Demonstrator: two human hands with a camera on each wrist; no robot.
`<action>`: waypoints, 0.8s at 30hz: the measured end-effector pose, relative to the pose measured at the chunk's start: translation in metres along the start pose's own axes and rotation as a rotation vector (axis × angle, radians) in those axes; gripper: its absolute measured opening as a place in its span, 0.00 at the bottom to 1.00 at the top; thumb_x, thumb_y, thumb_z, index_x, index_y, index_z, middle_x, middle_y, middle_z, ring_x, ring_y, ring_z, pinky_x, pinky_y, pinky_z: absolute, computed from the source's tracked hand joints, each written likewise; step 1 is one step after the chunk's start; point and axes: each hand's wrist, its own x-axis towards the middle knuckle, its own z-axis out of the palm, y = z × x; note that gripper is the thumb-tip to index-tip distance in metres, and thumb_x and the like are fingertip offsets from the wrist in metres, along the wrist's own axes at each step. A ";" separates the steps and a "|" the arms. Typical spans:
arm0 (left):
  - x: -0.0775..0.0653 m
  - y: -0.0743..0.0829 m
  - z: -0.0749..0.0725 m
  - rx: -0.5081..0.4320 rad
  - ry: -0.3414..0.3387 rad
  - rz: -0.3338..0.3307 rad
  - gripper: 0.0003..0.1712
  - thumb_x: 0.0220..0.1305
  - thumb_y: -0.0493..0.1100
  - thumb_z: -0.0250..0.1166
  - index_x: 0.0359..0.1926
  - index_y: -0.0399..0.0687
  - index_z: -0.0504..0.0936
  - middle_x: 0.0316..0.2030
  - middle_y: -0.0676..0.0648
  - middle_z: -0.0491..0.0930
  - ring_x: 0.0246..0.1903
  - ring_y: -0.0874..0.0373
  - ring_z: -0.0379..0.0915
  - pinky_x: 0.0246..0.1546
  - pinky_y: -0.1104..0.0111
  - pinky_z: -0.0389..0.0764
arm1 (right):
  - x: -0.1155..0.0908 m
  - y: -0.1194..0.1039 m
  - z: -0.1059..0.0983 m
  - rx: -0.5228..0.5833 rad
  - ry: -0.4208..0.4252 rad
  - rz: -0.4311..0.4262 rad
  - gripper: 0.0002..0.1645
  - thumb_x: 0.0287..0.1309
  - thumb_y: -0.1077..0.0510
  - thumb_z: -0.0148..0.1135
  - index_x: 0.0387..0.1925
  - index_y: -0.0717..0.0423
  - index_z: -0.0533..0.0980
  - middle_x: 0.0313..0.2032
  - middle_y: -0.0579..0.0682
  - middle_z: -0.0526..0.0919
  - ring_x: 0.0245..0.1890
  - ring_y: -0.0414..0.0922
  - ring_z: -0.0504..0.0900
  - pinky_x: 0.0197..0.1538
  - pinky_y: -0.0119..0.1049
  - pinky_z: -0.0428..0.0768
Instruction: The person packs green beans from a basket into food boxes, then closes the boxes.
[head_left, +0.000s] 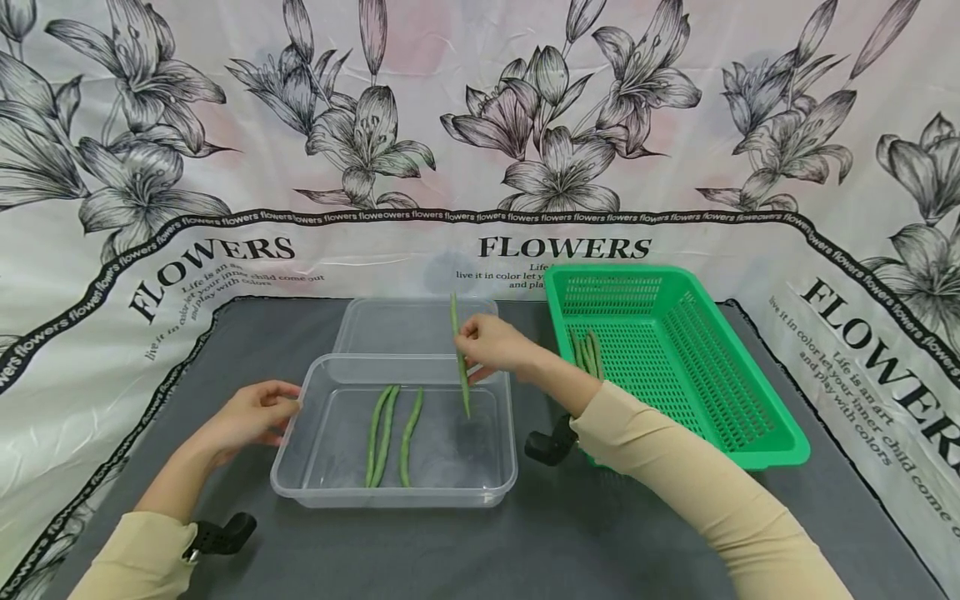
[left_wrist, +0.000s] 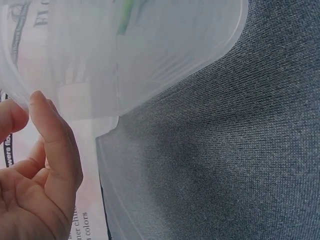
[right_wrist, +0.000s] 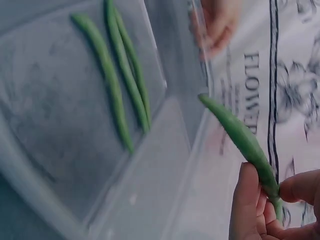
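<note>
A green bean (head_left: 461,367) is pinched between the thumb and fingers of my right hand (head_left: 495,343), above the right part of a clear plastic container (head_left: 390,497). In the right wrist view the held bean (right_wrist: 245,142) points away from the fingertips. Several more beans would be too many to say: three green beans (head_left: 385,437) lie lengthwise on the container's floor, two of them side by side. At the container's left rim, my left hand (head_left: 251,421) pinches the edge between thumb and index finger, as the left wrist view shows with the hand (left_wrist: 50,160) at the rim.
Right of the container stands a green plastic basket (head_left: 750,400) with several beans (head_left: 587,354) at its left side, partly behind my right forearm. A clear lid (head_left: 397,325) lies behind the container. Grey cloth (head_left: 420,554) covers the table; a flower-printed sheet (head_left: 420,167) hangs behind.
</note>
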 end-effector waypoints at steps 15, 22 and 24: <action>0.000 -0.001 -0.003 -0.015 -0.005 0.015 0.30 0.66 0.50 0.55 0.61 0.34 0.62 0.47 0.36 0.73 0.38 0.53 0.73 0.36 0.61 0.80 | 0.007 -0.003 0.058 0.017 -0.115 0.024 0.23 0.66 0.61 0.45 0.15 0.52 0.52 0.23 0.49 0.64 0.28 0.47 0.78 0.37 0.44 0.82; -0.001 -0.001 -0.002 -0.010 -0.005 -0.002 0.31 0.67 0.51 0.54 0.62 0.35 0.62 0.49 0.36 0.73 0.39 0.53 0.74 0.37 0.61 0.80 | 0.011 0.000 0.076 0.004 -0.139 0.058 0.28 0.65 0.62 0.48 0.10 0.52 0.53 0.15 0.49 0.66 0.18 0.44 0.79 0.37 0.46 0.82; -0.001 -0.001 -0.002 -0.008 -0.004 0.001 0.30 0.66 0.51 0.54 0.61 0.35 0.63 0.49 0.36 0.73 0.39 0.53 0.74 0.37 0.61 0.80 | 0.011 0.001 0.079 0.010 -0.140 0.072 0.28 0.65 0.63 0.48 0.10 0.52 0.53 0.17 0.50 0.69 0.18 0.43 0.79 0.37 0.46 0.81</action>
